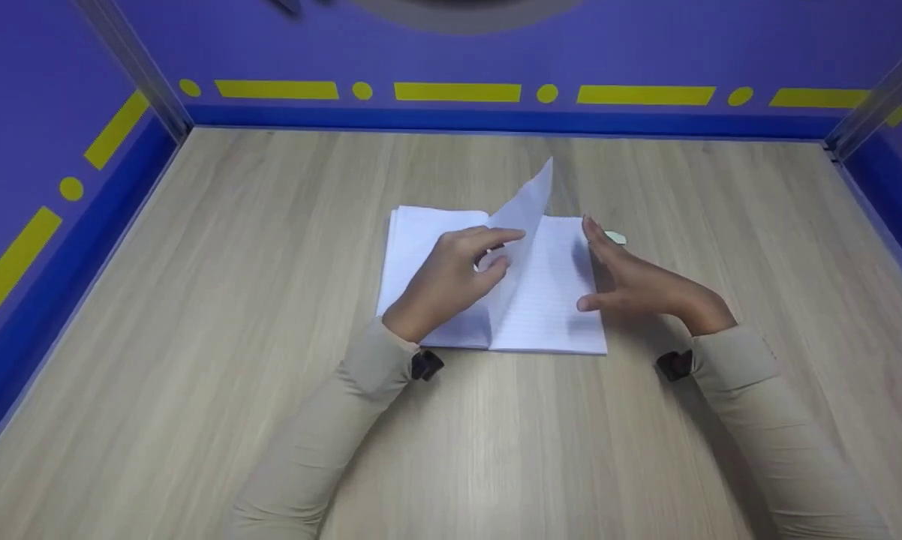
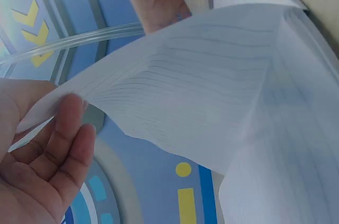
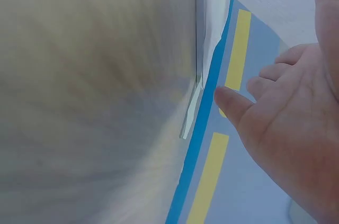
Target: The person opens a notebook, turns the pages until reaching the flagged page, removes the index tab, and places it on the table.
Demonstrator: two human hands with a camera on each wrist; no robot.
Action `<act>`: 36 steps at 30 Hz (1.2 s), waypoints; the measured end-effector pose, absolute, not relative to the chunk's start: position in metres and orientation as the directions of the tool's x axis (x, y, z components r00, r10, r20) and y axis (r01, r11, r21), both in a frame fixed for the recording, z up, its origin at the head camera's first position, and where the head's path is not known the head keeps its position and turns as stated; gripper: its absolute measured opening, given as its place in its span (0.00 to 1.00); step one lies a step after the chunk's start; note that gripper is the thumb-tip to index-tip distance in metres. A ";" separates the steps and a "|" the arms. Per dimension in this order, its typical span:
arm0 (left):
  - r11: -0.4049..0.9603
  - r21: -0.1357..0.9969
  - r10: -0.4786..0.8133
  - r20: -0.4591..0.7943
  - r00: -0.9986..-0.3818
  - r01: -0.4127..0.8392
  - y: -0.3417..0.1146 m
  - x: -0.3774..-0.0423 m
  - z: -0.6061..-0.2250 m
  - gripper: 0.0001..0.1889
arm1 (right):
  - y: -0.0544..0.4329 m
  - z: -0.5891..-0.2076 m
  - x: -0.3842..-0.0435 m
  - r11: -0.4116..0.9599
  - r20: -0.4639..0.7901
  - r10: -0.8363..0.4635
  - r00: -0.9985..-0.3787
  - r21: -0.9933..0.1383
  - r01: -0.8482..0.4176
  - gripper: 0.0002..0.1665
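An open notebook (image 1: 560,315) of lined white paper lies on the table. One page (image 1: 530,202) stands raised from the spine, its upper corner pointing up and away. My left hand (image 1: 458,266) is over the middle of the notebook and pinches that page near its free edge. In the left wrist view, the fingers (image 2: 69,128) curl over the sheet, which bows across to the spine. My right hand (image 1: 638,285) hovers at the notebook's right edge with thumb and fingers spread and nothing between them. The right wrist view shows its palm (image 3: 296,113).
A small pale green piece (image 1: 614,238) shows by the notebook's right edge, partly behind the right hand. The wooden table (image 1: 271,247) is bounded at the back and sides by blue panels (image 1: 451,116) with yellow marks. Dark devices (image 1: 425,365) sit at both wrists.
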State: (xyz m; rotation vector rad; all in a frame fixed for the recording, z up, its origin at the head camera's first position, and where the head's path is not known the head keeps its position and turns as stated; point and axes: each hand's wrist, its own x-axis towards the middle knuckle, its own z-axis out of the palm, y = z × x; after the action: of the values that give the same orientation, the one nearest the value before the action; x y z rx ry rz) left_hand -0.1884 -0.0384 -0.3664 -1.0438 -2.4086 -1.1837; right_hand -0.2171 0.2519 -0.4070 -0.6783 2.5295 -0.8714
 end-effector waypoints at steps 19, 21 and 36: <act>0.499 0.595 0.460 0.435 -0.774 0.630 -0.068 -0.190 -0.366 0.20 | 0.254 -0.410 -0.213 0.718 -0.252 -0.557 -0.791 -0.624 -0.307 0.66; 0.518 0.585 0.461 0.424 -0.780 0.624 -0.069 -0.190 -0.367 0.21 | 0.253 -0.410 -0.213 0.721 -0.256 -0.556 -0.791 -0.623 -0.305 0.65; 0.675 0.478 0.569 0.148 -0.809 0.562 -0.088 -0.195 -0.373 0.35 | 0.250 -0.408 -0.210 0.743 -0.293 -0.551 -0.782 -0.598 -0.300 0.63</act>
State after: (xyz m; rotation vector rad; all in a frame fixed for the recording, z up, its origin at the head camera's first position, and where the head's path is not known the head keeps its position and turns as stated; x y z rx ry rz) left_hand -0.1953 -0.0881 -0.3725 -0.9745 -2.8875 -0.8163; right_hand -0.2101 0.2501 -0.4080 -0.6459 2.4852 -0.7433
